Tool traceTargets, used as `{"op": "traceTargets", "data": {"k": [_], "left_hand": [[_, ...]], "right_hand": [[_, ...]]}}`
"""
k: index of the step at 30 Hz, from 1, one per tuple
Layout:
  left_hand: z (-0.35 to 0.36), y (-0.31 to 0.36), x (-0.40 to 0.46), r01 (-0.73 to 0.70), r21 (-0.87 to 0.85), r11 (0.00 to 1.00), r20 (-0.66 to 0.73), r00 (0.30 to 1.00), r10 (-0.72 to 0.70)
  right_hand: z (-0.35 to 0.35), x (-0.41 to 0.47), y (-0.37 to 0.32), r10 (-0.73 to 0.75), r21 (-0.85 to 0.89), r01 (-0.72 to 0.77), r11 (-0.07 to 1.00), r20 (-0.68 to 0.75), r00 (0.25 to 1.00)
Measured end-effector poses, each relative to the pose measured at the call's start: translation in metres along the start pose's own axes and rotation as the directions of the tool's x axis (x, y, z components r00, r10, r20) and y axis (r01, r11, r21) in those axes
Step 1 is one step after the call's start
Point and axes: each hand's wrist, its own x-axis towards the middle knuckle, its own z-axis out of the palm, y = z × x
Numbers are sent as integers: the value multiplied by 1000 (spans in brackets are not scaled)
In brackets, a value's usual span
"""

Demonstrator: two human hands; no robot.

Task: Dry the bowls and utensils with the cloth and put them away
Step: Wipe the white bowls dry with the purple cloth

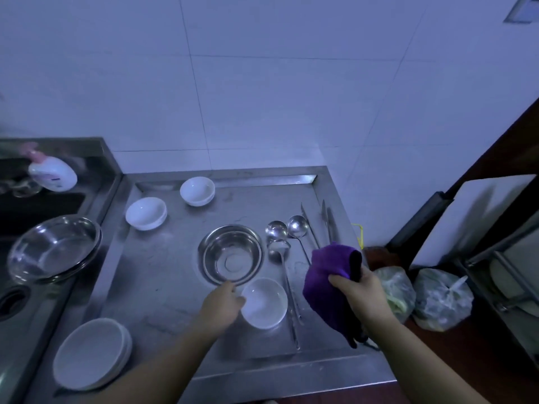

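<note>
The task looks barely begun: the right hand (354, 290) grips a purple cloth (326, 275), while the left hand (224, 301) reaches with relaxed fingers to the rim of a small white bowl (264, 303) at the tray's 6 o'clock, not yet lifting it. Everything else lies on the steel draining tray (163, 275): a steel bowl (230, 255) at centre, two white bowl stacks (145, 213) (197, 191) towards 11 o'clock, ladles (284, 237) and tongs (328, 220) at 2 o'clock, and plates (92, 352) at 8 o'clock; nothing appears put away.
</note>
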Motion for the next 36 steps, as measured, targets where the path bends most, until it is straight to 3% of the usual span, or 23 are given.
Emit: {"op": "traceTargets", "data": {"k": [5,10,16,20,25,30,36], "left_hand": [[28,-11,12,87,-37,996,106,991,-83],[39,-11,14,170,-249,954,70,985,-157],[7,-7,-7,18,-217,976,-224,972,-68],[-25,1,-30,-154,-189,970,-469,882,49],[-60,11,-59,-337,-83,938,-620,754,216],[-103,14,-80,-423,201,884,-608,653,451],[-132,16,-99,-438,123,891,-594,686,419]], "right_hand": [[-2,3,19,18,0,-18,1000,-87,996],[-1,7,24,11,-44,-13,999,-54,998],[12,13,20,29,-67,-28,997,22,999],[43,5,8,-44,-79,58,995,164,985],[81,-11,-20,-209,-117,253,960,302,930],[99,-18,-48,-359,19,368,929,277,891],[127,-31,-72,-454,84,446,891,130,881]]}}
